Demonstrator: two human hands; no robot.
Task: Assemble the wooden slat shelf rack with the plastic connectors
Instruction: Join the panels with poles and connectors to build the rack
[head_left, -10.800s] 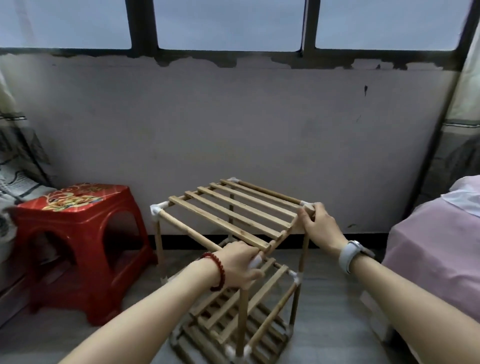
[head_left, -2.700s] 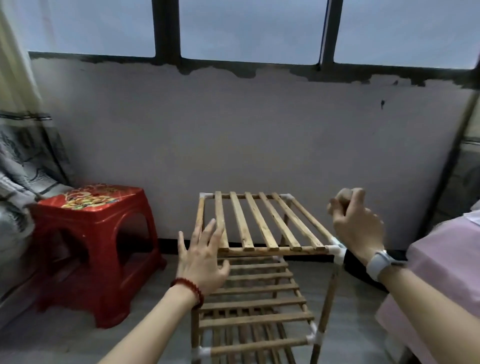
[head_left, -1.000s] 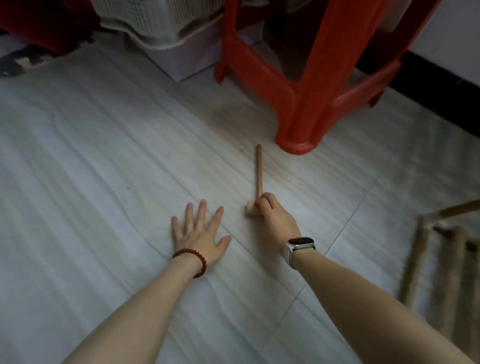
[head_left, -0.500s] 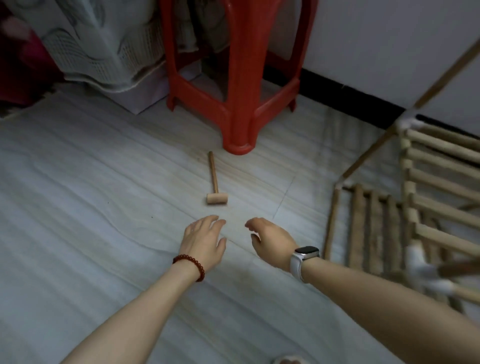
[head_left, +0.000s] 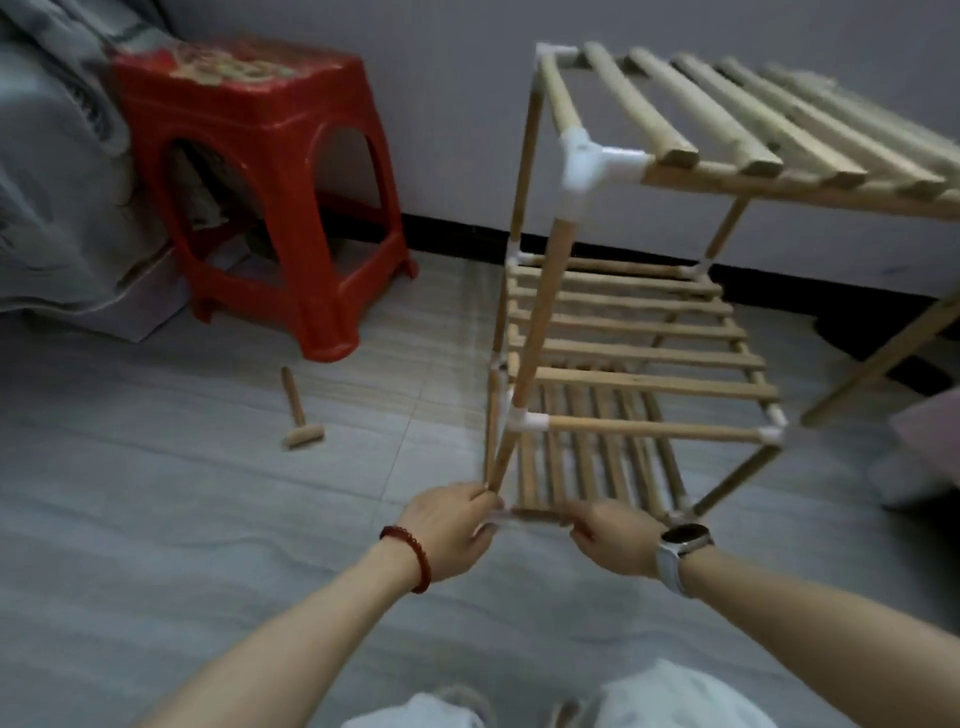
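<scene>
The wooden slat rack (head_left: 649, 358) stands on the floor at centre right, three slatted tiers joined by white plastic connectors (head_left: 584, 161). My left hand (head_left: 449, 525) grips the rack's near bottom-left corner, where the front post meets the floor. My right hand (head_left: 615, 535) holds the bottom front rail just to the right of that corner, fingers curled on it. The corner connector between my hands is mostly hidden. A small wooden mallet (head_left: 300, 415) lies on the floor to the left.
A red plastic stool (head_left: 260, 171) stands at the back left, against grey bedding (head_left: 47, 182). A pale wall with a dark skirting runs behind the rack. Something pink (head_left: 930, 441) sits at the far right edge. My knees show at the bottom.
Both hands have left the floor beside the mallet and now hold the rack's bottom front corner. The mallet lies where my right hand let it go. The view swung right.
</scene>
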